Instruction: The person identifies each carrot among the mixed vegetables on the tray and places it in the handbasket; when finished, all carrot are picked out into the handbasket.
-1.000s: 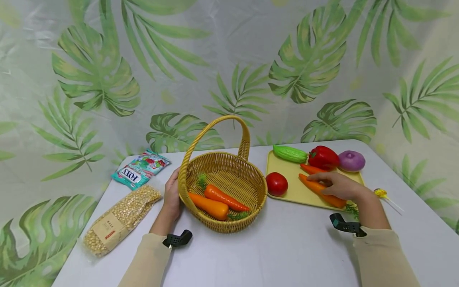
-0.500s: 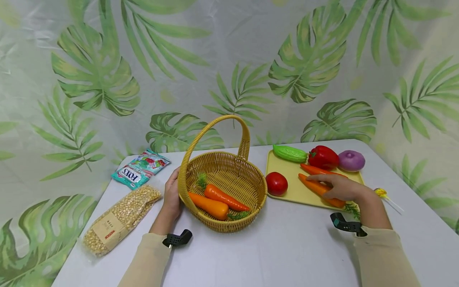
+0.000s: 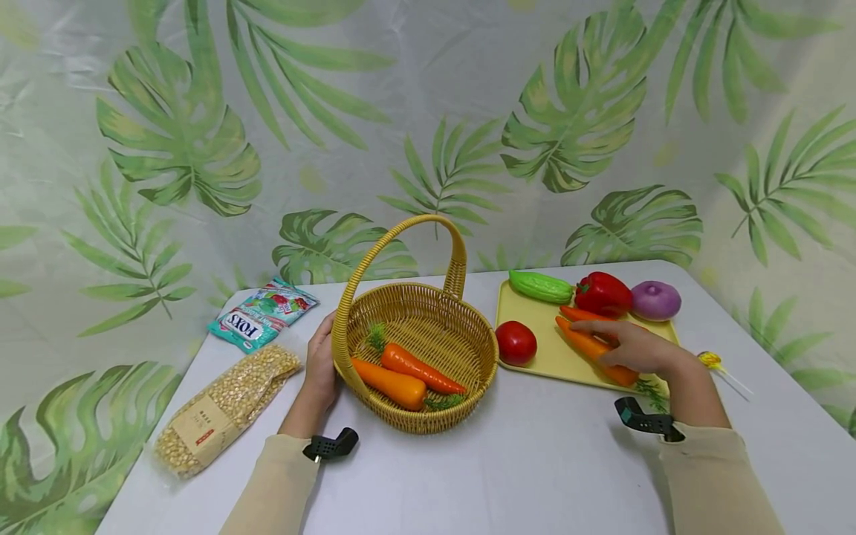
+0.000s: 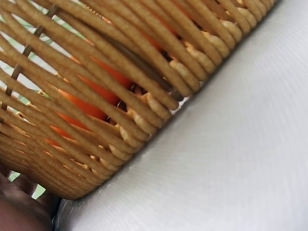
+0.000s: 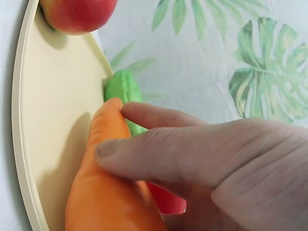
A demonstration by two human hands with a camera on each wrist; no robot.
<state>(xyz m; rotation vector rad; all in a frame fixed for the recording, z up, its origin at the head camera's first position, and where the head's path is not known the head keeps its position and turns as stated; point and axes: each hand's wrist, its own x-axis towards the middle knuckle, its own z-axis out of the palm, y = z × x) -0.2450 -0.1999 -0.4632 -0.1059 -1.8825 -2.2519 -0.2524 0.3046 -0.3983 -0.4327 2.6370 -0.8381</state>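
In the head view my left hand (image 3: 322, 364) rests against the left side of the wicker basket (image 3: 468, 401), its fingertips hidden behind the basket. Two carrots lie inside: a red-orange carrot (image 3: 417, 365) and a lighter orange carrot (image 3: 388, 384). On the right, my right hand (image 3: 631, 348) holds another carrot (image 5: 108, 197) over the front of the yellow tray (image 3: 548, 357). The right wrist view shows the thumb on the near side of that carrot and a finger by its tip. One more carrot (image 3: 583, 315) lies just behind it.
A tomato (image 3: 516, 343), green bitter melon (image 3: 540, 287), red bell pepper (image 3: 604, 294) and purple onion (image 3: 656, 300) are on the tray. Right of it lies a lollipop (image 3: 712, 361). At left are a candy bag (image 3: 257, 319) and a bag of yellow beans or kernels (image 3: 227, 409).
My right hand's fingers have settled on the front carrot, which has shifted slightly up and left. My left hand and the basket have stayed in place.
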